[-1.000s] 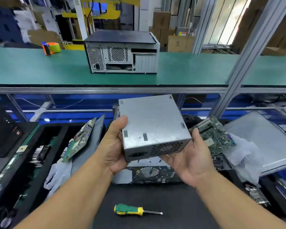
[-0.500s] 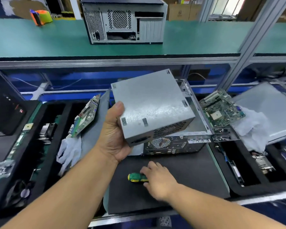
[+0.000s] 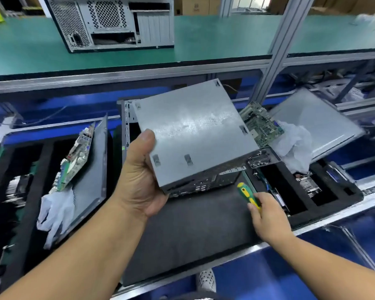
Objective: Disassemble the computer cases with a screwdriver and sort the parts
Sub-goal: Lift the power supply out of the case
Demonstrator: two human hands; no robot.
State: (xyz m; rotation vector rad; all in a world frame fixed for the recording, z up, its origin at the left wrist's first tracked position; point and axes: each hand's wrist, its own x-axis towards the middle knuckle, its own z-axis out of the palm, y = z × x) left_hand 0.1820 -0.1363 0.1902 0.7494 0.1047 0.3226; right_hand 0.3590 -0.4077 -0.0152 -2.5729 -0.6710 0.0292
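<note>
Two hands share the work here: the left hand (image 3: 139,178) grips the grey metal box (image 3: 195,135) by its near-left corner, thumb on the top face and fingers curled underneath, holding it tilted in the air above the opened computer case (image 3: 206,185) at the back edge of the dark bench mat (image 3: 193,230) — probably so its faces can be turned toward the tool. The right hand (image 3: 266,217) is closed round the green-and-yellow screwdriver (image 3: 247,194), pinching its handle just off the mat near the right edge; the tip is hidden, so I cannot tell which way it points. Circuit boards sit apart on either side — one (image 3: 78,156) leaning in the left tray, one (image 3: 260,124) by the right tray — which suggests sorted parts. A second case (image 3: 113,22) waits on the green shelf (image 3: 204,42) behind.
</note>
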